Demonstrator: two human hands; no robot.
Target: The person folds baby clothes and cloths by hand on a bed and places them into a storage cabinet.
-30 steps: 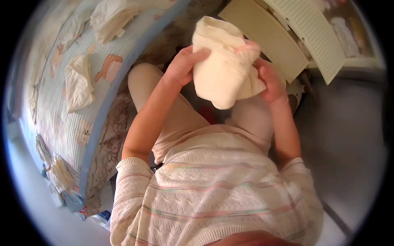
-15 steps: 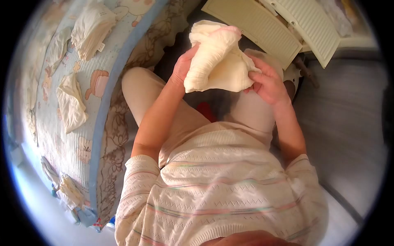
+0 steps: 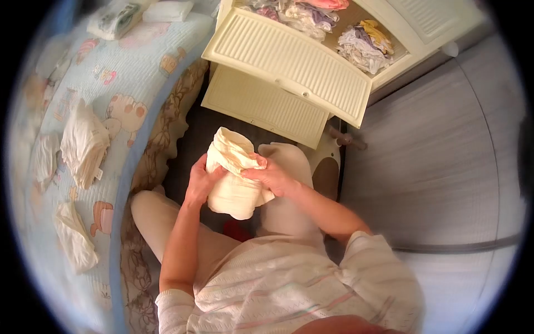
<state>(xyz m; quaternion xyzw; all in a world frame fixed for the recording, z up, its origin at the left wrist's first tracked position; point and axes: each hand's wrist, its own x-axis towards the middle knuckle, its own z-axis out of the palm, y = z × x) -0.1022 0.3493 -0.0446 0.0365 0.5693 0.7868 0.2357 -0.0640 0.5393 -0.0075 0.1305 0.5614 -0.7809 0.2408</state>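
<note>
A cream gauze cloth (image 3: 233,192), folded into a soft bundle, is held up between my knees. My left hand (image 3: 202,179) grips its left edge, the thumb lying over the front. On the other side my right hand (image 3: 273,176) pinches the upper right part, where folds gather and a bit of pink shows. The fingers behind the cloth are hidden on both hands.
On the bed at left, with its patterned quilt (image 3: 119,78), lie a stack of white cloths (image 3: 83,145), a crumpled cream cloth (image 3: 75,239) and white packs (image 3: 118,19). Ahead, a cream drawer unit (image 3: 289,64) has an open drawer holding clothes (image 3: 364,50).
My view has tilted up and turned right, bringing the open drawer into sight. My right hand has shifted from the cloth's lower corner to its upper part, and the cloth is folded more compactly.
</note>
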